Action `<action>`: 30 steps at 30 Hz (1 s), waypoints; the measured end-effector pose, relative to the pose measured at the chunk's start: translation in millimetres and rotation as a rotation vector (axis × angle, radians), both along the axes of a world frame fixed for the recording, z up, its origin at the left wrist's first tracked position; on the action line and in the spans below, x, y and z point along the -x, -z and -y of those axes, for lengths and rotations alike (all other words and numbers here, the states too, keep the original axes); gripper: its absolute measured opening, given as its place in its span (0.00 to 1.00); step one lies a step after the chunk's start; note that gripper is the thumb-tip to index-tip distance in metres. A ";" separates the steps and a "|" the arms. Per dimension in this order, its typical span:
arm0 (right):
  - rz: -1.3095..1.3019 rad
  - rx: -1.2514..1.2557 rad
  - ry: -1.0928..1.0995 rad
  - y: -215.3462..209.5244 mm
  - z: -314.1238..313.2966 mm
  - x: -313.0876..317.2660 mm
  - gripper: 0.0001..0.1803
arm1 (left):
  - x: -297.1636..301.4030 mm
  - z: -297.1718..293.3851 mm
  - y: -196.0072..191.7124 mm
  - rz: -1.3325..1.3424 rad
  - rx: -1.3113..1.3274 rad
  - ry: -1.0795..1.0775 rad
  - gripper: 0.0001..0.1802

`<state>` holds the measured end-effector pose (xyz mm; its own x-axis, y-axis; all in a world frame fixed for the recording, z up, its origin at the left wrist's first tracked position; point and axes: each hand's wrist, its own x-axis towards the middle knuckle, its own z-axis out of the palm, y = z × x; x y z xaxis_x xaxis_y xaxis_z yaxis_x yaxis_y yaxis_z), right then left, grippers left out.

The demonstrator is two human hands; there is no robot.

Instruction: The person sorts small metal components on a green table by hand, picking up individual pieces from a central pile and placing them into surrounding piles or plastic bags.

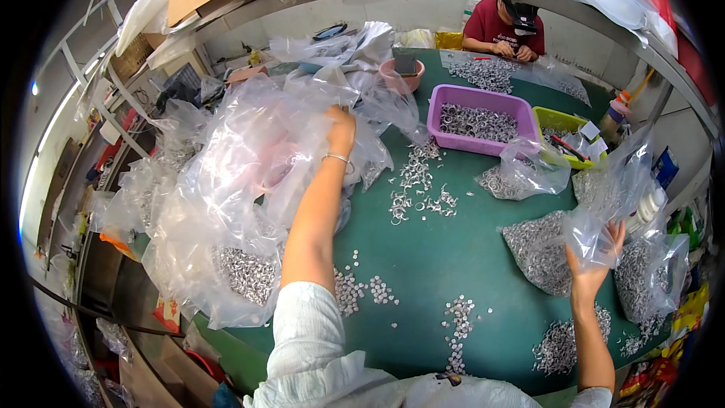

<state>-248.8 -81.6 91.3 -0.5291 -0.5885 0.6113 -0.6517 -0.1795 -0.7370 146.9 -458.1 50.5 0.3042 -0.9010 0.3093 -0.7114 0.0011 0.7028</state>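
**Two hands among plastic bags at the green table**

The person stands at a green table [453,257] covered with small silver metal parts. The left hand [340,130] reaches far forward into a big heap of clear plastic bags [234,159] on the left side of the table. Its fingers are folded into the plastic, but I cannot tell if they really grip a bag or only press on it. A thin bracelet [337,158] sits on this wrist.

The right hand [593,268] is lifted at the right side. Its fingers close on a small clear bag [604,219], which hangs open and crumpled above the palm. Just beside it lie two filled bags of metal parts [540,249], resting on the table.

Loose silver rings [415,181] are scattered in the middle of the table, and smaller piles lie nearer to the person. Behind them stands a purple tray [483,98] filled with rings, and a yellow-green tray [555,117] is to its right. At the far end another person in a red shirt [491,26] works with both hands close together.
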 end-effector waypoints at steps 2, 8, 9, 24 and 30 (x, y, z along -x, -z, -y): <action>0.009 0.086 0.005 -3.4 -7.3 -10.3 0.56 | -4.3 -3.3 5.8 0.026 0.115 0.002 0.25; 0.080 -0.005 -0.089 -0.3 -23.0 -7.7 0.58 | 59.4 -27.4 -5.3 1.032 0.689 0.094 0.35; 0.067 -0.040 -0.097 -0.1 -24.4 -8.5 0.60 | 68.1 -27.5 -4.9 1.063 0.678 0.212 0.33; -0.638 0.218 -0.191 -18.2 -73.8 -58.9 0.44 | 41.8 6.5 -36.0 1.135 0.364 0.071 0.07; -0.477 0.193 -0.618 -19.4 39.4 -157.4 0.20 | 33.6 -19.6 -23.6 1.125 0.303 0.058 0.19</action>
<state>-91.4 -121.1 110.6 0.2018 -0.5507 0.8100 -0.6296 -0.7064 -0.3234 113.3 -438.6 74.1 -0.3176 -0.7474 0.5836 -0.9264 0.1134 -0.3590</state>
